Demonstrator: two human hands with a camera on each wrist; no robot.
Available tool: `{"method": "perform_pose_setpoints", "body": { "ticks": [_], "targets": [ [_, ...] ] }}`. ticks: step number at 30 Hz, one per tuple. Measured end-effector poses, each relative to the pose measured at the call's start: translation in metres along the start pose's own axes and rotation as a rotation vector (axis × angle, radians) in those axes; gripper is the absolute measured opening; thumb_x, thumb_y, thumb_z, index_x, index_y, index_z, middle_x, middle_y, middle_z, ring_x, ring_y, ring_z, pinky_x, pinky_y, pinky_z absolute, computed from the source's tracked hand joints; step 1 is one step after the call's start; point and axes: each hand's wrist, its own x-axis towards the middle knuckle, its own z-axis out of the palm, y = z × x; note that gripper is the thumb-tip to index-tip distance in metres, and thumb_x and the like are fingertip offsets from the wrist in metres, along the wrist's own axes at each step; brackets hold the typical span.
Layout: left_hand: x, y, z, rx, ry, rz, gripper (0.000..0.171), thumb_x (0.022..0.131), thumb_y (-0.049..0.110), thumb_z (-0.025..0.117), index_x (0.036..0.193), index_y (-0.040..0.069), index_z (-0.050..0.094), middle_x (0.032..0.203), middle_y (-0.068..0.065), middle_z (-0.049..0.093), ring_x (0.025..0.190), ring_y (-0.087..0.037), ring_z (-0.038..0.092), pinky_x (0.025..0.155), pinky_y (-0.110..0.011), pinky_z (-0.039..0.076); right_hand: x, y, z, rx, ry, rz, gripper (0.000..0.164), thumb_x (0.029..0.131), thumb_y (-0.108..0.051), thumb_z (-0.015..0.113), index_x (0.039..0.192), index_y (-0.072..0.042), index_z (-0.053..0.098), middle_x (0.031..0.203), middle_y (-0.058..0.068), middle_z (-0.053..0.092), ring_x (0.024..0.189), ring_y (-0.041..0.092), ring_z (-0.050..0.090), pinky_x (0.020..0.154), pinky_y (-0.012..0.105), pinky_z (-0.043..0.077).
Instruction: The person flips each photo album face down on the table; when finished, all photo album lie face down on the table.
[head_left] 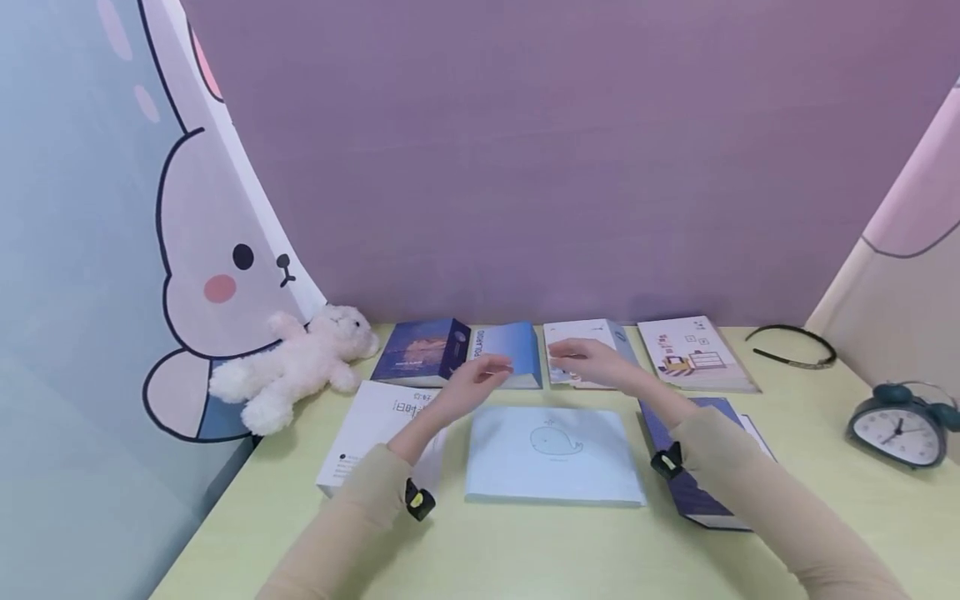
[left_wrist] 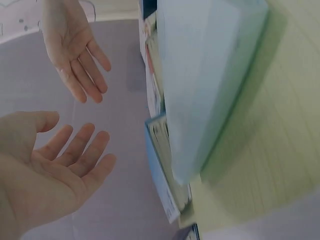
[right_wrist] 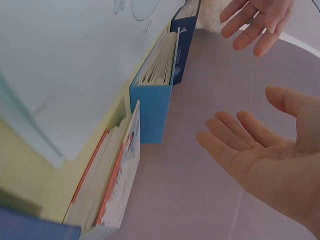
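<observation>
Both hands are raised above the table with empty palms facing each other and fingers loosely extended. My left hand point(head_left: 478, 380) is over the near edge of the blue "POLAROID" book point(head_left: 517, 354). Level with it, my right hand point(head_left: 592, 362) is in front of a white book with a blue-grey spine point(head_left: 617, 335). A gap separates the fingertips. Below them lies a pale blue whale-print book point(head_left: 517, 458), flat on the table. In the left wrist view, the left palm point(left_wrist: 65, 172) faces the right hand point(left_wrist: 75, 55); neither touches a book.
A white plush toy point(head_left: 300, 367) and a dark blue book point(head_left: 416, 350) lie left, near a white book point(head_left: 356, 425). To the right are an illustrated book point(head_left: 720, 362), a purple book point(head_left: 693, 492), a black headband point(head_left: 787, 358) and an alarm clock point(head_left: 900, 427). A curtain point(head_left: 525, 167) hangs behind.
</observation>
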Motion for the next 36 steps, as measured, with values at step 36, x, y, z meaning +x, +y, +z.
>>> {"method": "perform_pose_setpoints", "body": {
  "ticks": [36],
  "targets": [
    [0.014, 0.050, 0.128, -0.046, -0.340, 0.040, 0.037, 0.097, 0.030, 0.051, 0.127, 0.010, 0.057, 0.121, -0.002, 0.064, 0.105, -0.005, 0.060, 0.087, -0.013, 0.047, -0.134, 0.057, -0.039, -0.108, -0.014, 0.074, 0.049, 0.095, -0.031, 0.054, 0.132, 0.002, 0.049, 0.130, 0.022, 0.055, 0.119, 0.037, 0.052, 0.085, 0.027, 0.052]
  ]
}}
